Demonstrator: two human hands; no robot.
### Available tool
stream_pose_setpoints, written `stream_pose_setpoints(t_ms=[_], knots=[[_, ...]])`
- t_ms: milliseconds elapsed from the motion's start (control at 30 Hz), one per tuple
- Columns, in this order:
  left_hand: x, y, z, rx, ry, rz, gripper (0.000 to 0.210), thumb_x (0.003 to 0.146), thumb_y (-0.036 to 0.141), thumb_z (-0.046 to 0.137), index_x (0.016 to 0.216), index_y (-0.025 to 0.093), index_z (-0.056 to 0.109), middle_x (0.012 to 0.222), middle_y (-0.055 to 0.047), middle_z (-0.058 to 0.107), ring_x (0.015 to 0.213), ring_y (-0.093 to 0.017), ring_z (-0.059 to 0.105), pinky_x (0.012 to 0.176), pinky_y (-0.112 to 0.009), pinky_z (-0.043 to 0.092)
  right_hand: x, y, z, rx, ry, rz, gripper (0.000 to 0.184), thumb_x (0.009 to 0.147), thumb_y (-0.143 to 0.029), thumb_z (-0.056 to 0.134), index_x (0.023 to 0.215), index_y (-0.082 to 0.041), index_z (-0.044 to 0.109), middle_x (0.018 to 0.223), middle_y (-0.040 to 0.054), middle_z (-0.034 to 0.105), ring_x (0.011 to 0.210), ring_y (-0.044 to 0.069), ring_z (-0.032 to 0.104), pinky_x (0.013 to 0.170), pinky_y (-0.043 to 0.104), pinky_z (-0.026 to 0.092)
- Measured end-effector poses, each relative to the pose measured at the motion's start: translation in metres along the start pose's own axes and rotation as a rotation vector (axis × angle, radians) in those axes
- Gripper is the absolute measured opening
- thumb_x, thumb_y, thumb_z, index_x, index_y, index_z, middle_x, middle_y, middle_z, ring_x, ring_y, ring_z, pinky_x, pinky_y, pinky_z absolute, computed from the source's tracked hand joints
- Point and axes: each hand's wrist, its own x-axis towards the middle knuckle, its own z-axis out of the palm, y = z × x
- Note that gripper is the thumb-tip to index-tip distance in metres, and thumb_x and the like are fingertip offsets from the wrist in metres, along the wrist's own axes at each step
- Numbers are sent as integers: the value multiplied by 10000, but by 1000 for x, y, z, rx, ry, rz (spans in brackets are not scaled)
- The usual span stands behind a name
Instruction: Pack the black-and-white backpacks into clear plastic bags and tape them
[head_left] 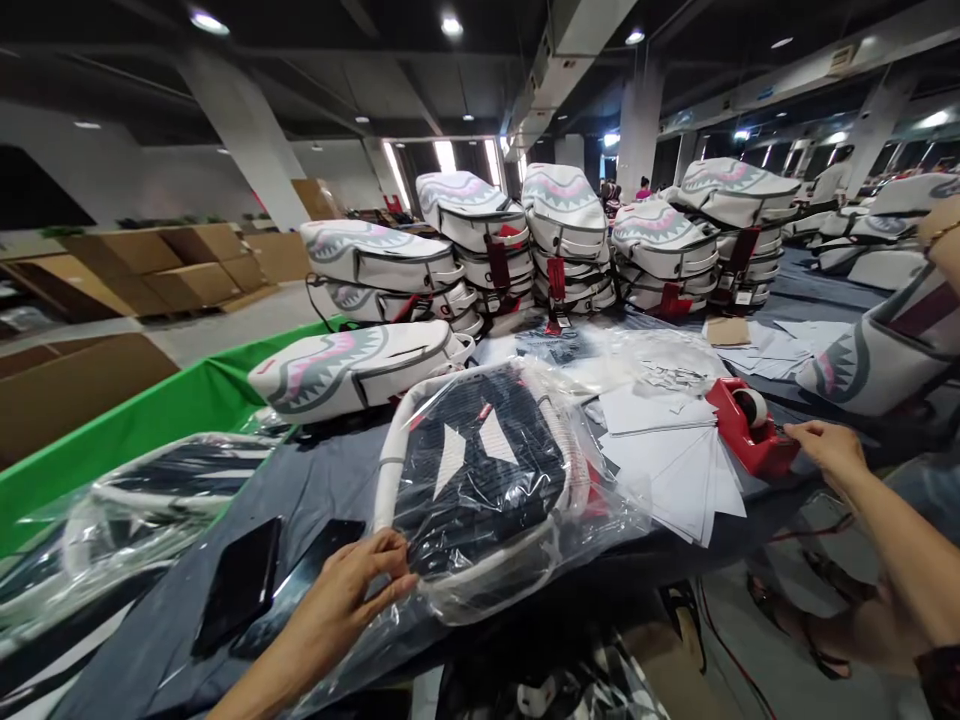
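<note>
Blue-grey surface point(330, 478): bagged backpack point(517, 500) front-centre, dark side up, long axis unclear — loose plastic point(619, 510) pointing right. Left hand point(356, 585), half-curled, grips its near-left edge; right hand point(832, 450), fingertips together, at the tape dispenser point(761, 455).

On my feed I've got a dark cloth-covered table point(319, 478) carrying a plastic-bagged backpack point(487, 470) at the near edge, a red tape dispenser point(754, 435) beside fanned white papers point(675, 460), two dark phone-like slabs point(238, 575), a loose white backpack point(360, 368), stacked backpacks point(566, 235) behind.
</note>
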Motion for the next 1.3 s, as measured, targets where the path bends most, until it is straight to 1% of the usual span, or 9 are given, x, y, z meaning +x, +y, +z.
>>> stream_pose_setpoints(t_ms=[233, 433, 533, 633, 733, 800, 1033, 1167, 1300], knots=[[1, -2, -1, -16, -22, 36, 403, 885, 601, 578, 708, 251, 669, 888, -24, 680, 901, -239, 641, 913, -341, 481, -69, -11, 12, 399, -111, 129, 550, 681, -740, 594, 531, -280, 332, 489, 18, 388, 467, 165, 386, 427, 325, 313], [-8, 28, -11, 52, -79, -5, 190, 925, 338, 619, 793, 212, 671, 988, -20, 667, 1000, -220, 620, 994, -379, 404, -134, -103, 51, 824, -479, 47, 629, 709, -730, 682, 589, -256, 285, 530, -79, 185, 439, 85, 141, 359, 238, 161], [-3, 36, -15, 78, -112, -41, 119, 903, 276, 700, 819, 194, 681, 1042, -8, 658, 1049, -203, 622, 1052, -381, 348, -176, -171, 71, 792, -831, -294, 415, 838, -568, 692, 648, -250, 507, 518, -33, 390, 433, 108, 340, 388, 247, 298], [3, 33, -17, 72, -127, -57, 108, 894, 255, 737, 828, 186, 687, 1070, -4, 662, 1092, -198, 623, 1077, -384, 313, -222, -236, 101, 436, -1134, -1047, 336, 947, -479, 589, 723, -229, 608, 630, 10, 587, 545, 128, 523, 507, 255, 380], [5, 30, -16, 87, -137, -37, 124, 909, 265, 729, 827, 182, 688, 1082, -8, 665, 1092, -199, 621, 1065, -395, 309, -262, -287, 140, 47, -1025, -1599, 215, 960, -272, 529, 775, -219, 623, 680, 14, 654, 595, 136, 577, 533, 259, 303], [4, 29, -16, 99, -137, -17, 122, 914, 268, 719, 834, 182, 687, 1085, -7, 665, 1066, -194, 622, 1031, -378, 329, -273, -310, 163, -225, -896, -1709, 104, 899, -181, 566, 853, -226, 648, 726, 25, 703, 628, 157, 627, 525, 266, 248], [2, 24, -18, 115, -103, 41, 160, 926, 322, 713, 843, 187, 692, 1052, -6, 658, 987, -174, 626, 872, -276, 388, -231, -331, 171, -483, -630, -1313, 297, 817, -394, 732, 1003, -226, 572, 669, 6, 686, 580, 210, 642, 495, 269, 255], [4, 22, -18, 112, -109, 61, 147, 917, 318, 725, 874, 177, 709, 1027, -16, 660, 948, -169, 627, 834, -261, 398, -249, -302, 165, -185, -670, -1563, 150, 902, -358, 645, 866, -244, 553, 741, -8, 690, 638, 165, 652, 556, 263, 364], [5, 24, -14, 134, -113, 64, 117, 928, 281, 685, 860, 191, 717, 1036, -20, 662, 974, -178, 627, 859, -273, 405, -293, -290, 188, -264, -580, -1668, 217, 759, -234, 762, 924, -223, 622, 816, 19, 705, 736, 205, 690, 550, 285, 377]])
